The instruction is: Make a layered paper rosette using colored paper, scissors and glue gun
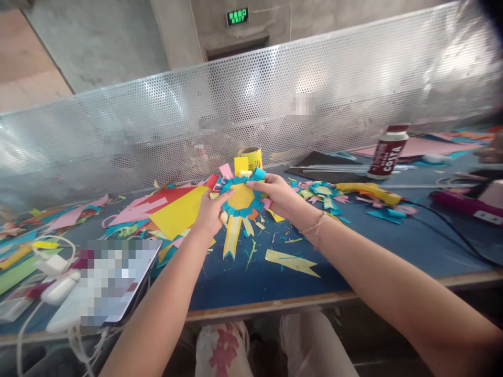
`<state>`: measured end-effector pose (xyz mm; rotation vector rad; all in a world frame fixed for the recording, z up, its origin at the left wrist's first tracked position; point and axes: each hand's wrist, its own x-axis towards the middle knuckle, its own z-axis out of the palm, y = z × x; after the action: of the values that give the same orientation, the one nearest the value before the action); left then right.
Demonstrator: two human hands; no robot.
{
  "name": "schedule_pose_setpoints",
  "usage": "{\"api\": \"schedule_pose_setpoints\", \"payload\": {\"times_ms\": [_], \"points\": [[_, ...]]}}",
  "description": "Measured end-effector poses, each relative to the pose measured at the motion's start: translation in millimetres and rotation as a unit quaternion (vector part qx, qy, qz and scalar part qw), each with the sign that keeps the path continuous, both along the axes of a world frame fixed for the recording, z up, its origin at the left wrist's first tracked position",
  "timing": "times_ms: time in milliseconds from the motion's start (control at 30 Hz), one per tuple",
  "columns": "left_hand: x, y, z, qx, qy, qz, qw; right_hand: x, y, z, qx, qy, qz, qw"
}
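Note:
Between my two hands is a paper rosette [241, 198] with a yellow round centre and a ruffled blue edge. A yellow ribbon tail [232, 236] with a blue notched end hangs below it. My left hand [214, 209] grips the rosette's left edge, thumb on the front. My right hand [275, 191] pinches its upper right edge, where a blue strip curls up. Both hands hold it above the blue table. Just behind stands a yellow tape roll [255, 157]. A yellow notched paper strip [293, 262] lies on the table below my right hand.
Coloured paper sheets [176, 213] and scraps lie left. A tablet [133, 283] with white cables is at the near left. On the right are another rosette [323, 189], a yellow glue gun [367, 192], a Costa bottle [389, 152] and a purple power strip [459, 207]. A perforated metal screen [165, 115] runs behind.

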<state>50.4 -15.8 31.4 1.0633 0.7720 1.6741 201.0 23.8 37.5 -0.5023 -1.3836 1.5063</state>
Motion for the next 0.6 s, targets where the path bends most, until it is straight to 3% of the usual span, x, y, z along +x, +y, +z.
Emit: {"api": "schedule_pose_setpoints", "payload": {"times_ms": [300, 600], "points": [[-2.2, 2.5, -3.7, -0.017, 0.003, -0.032, 0.999, 0.3, -0.3, -1.4, 0.020, -0.014, -0.012, 1.000], [4.3, 5.6, -10.2, 0.017, 0.001, 0.031, 0.999, -3.4, 3.7, -8.9, 0.024, -0.005, -0.037, 0.999]]}}
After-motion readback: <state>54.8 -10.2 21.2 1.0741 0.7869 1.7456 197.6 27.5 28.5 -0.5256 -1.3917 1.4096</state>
